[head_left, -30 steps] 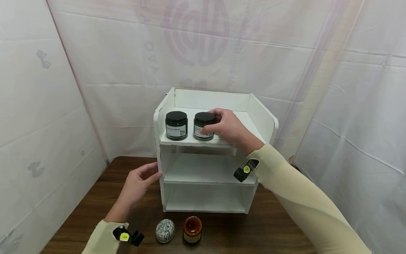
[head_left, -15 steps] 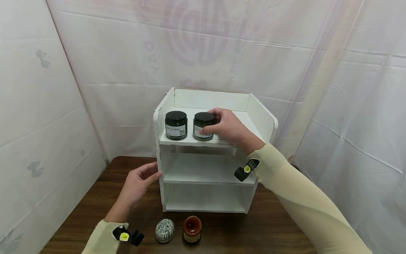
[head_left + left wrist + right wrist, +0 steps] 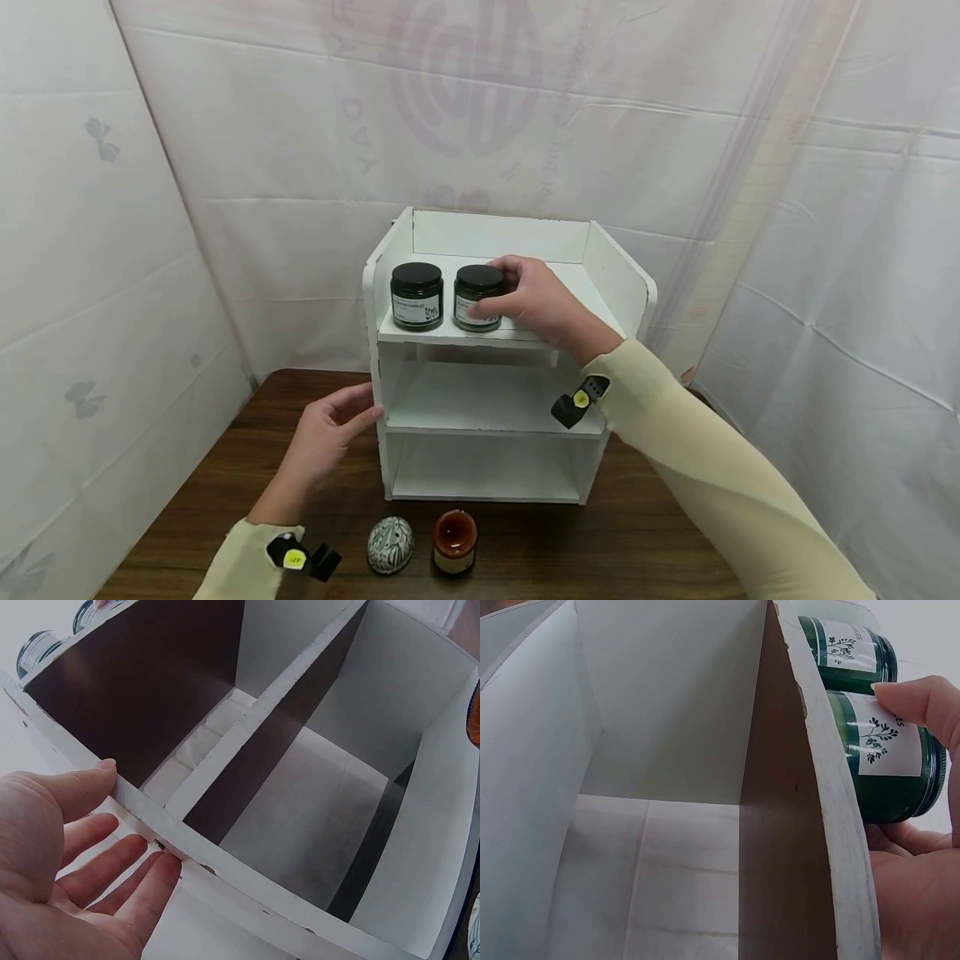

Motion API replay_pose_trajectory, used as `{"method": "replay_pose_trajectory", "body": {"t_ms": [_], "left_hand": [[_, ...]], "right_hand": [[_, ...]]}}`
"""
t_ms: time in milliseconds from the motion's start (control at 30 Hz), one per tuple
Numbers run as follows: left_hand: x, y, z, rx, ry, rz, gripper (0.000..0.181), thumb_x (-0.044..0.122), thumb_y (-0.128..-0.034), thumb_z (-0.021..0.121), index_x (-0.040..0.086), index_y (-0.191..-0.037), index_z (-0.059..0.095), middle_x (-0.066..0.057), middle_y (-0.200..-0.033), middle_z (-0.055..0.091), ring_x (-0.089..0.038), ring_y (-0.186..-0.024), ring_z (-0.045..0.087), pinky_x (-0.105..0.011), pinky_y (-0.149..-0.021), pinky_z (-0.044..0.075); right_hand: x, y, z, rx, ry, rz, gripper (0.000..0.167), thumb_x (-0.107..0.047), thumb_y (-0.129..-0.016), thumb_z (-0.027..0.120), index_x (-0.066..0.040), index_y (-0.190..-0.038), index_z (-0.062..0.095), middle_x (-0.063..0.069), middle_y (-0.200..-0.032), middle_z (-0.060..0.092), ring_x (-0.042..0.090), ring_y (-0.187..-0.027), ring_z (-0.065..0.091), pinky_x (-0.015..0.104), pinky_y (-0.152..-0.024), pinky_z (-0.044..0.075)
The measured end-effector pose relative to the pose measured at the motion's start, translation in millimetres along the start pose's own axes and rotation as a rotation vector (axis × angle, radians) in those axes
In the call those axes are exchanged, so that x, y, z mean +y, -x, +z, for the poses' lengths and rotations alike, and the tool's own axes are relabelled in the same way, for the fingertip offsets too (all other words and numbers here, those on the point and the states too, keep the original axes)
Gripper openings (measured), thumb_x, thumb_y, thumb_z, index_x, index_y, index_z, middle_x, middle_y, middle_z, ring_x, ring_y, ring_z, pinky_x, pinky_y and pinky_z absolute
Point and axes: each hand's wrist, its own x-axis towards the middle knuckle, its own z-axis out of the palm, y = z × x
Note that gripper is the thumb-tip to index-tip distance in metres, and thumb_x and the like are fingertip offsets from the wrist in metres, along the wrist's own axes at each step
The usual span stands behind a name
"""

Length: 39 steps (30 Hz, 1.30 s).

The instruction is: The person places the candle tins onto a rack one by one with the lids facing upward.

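On the top level of a white shelf unit (image 3: 480,398), my right hand (image 3: 547,302) holds a dark green candle jar (image 3: 480,293) with a black lid, thumb across its white label. A matching candle jar (image 3: 417,297) stands just left of it, apart by a narrow gap in the head view. Both jars (image 3: 889,750) also show in the right wrist view, upper right. My left hand (image 3: 324,433) touches the unit's left side panel, thumb at the front edge. In the left wrist view, the left hand's fingers (image 3: 124,874) are loosely extended along the panel's outer face.
In front of the unit, on the dark wooden table (image 3: 622,542), lie a rounded black-and-white patterned object (image 3: 390,546) and a small reddish-brown jar (image 3: 454,542) without a lid. White cloth (image 3: 285,167) hangs behind and at both sides.
The right hand and its candle jar have slid slightly left, narrowing the gap to the other candle jar. The left hand and the things on the table have stayed put.
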Motion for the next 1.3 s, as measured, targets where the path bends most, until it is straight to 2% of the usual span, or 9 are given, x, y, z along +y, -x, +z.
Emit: {"method": "replay_pose_trajectory", "body": {"t_ms": [400, 633, 767, 967, 1300], "left_hand": [[1.1, 0.2, 0.5, -0.002, -0.003, -0.002, 0.055, 0.035, -0.0958, 0.074, 0.011, -0.143, 0.06, -0.012, -0.14, 0.064, -0.007, -0.113, 0.062, -0.017, -0.089, 0.052], [-2.1, -1.4, 2.9, 0.002, 0.025, 0.017, 0.053, 0.032, -0.0959, 0.074, 0.009, -0.142, 0.061, -0.015, -0.137, 0.065, -0.001, -0.109, 0.063, -0.018, -0.088, 0.053], [-3.1, -1.7, 3.7, 0.001, 0.032, 0.018, 0.053, 0.032, -0.096, 0.074, 0.009, -0.142, 0.061, -0.016, -0.137, 0.065, 0.001, -0.108, 0.063, -0.018, -0.088, 0.053], [-2.6, -1.5, 4.1, -0.001, 0.017, 0.009, 0.054, 0.035, -0.0957, 0.074, 0.01, -0.142, 0.06, -0.014, -0.137, 0.065, -0.001, -0.109, 0.063, -0.018, -0.088, 0.053], [-1.9, -1.2, 4.8, -0.001, 0.022, 0.012, 0.054, 0.034, -0.0959, 0.074, 0.01, -0.142, 0.06, -0.015, -0.138, 0.065, 0.0, -0.109, 0.063, -0.017, -0.088, 0.053]], "right_hand": [[0, 1.6, -1, -0.014, 0.009, 0.016, 0.053, -0.015, -0.076, 0.089, -0.009, -0.123, 0.064, 0.007, -0.115, 0.074, 0.018, -0.102, 0.065, 0.032, -0.094, 0.046], [-1, 6.3, -4, -0.03, 0.012, -0.003, 0.056, -0.015, -0.079, 0.089, -0.008, -0.128, 0.063, 0.008, -0.12, 0.074, 0.018, -0.109, 0.068, 0.033, -0.1, 0.048], [0, 9.9, -4, -0.023, -0.012, 0.001, 0.059, -0.015, -0.078, 0.089, -0.008, -0.13, 0.063, 0.007, -0.123, 0.074, 0.018, -0.113, 0.069, 0.035, -0.105, 0.049], [0, 16.2, -7, -0.011, -0.04, 0.013, 0.059, -0.014, -0.078, 0.088, -0.009, -0.132, 0.063, 0.006, -0.124, 0.074, 0.017, -0.115, 0.07, 0.033, -0.102, 0.05], [-1, 30.3, -13, 0.006, -0.112, 0.032, 0.063, -0.01, -0.082, 0.085, -0.004, -0.138, 0.058, 0.009, -0.132, 0.07, 0.02, -0.122, 0.067, 0.035, -0.107, 0.051]]}}
